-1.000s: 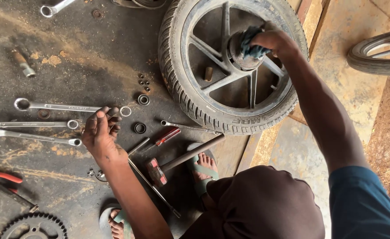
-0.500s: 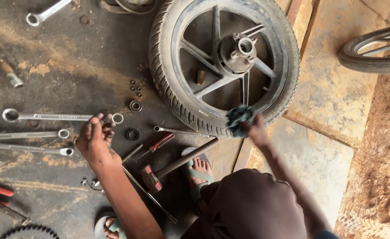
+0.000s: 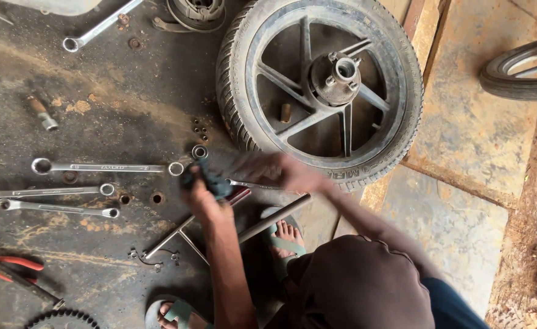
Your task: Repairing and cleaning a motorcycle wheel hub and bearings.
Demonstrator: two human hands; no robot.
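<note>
The person is squatting over an oil-stained concrete floor (image 3: 98, 79), and both hands are meeting just below a black spoked motorcycle wheel with a knobby tyre (image 3: 320, 91) that is lying flat. The left hand (image 3: 204, 195) is curling around a dark blue-grey rag (image 3: 210, 181), fingers closed on the cloth. The right hand (image 3: 280, 172) is smeared with motion blur, so I cannot tell whether it is gripping the rag or only brushing against it; the two hands are sitting close together, almost touching.

Just above the rag, a small round metal bearing ring (image 3: 200, 152) is lying on the floor beside the tyre's edge. To the left, a long silver ring spanner (image 3: 107, 167) is lying flat, with two more silver spanners (image 3: 49, 200) side by side just below it. A thin steel axle rod (image 3: 274, 218) is slanting under the forearms, near a foot in a green sandal (image 3: 284, 237). Red-handled pliers (image 3: 16, 267) are resting at the lower left edge, well apart from the hands. Another silver spanner (image 3: 101, 25) is lying at the top, and the rim of a second tyre (image 3: 521, 70) is showing at the right edge.
</note>
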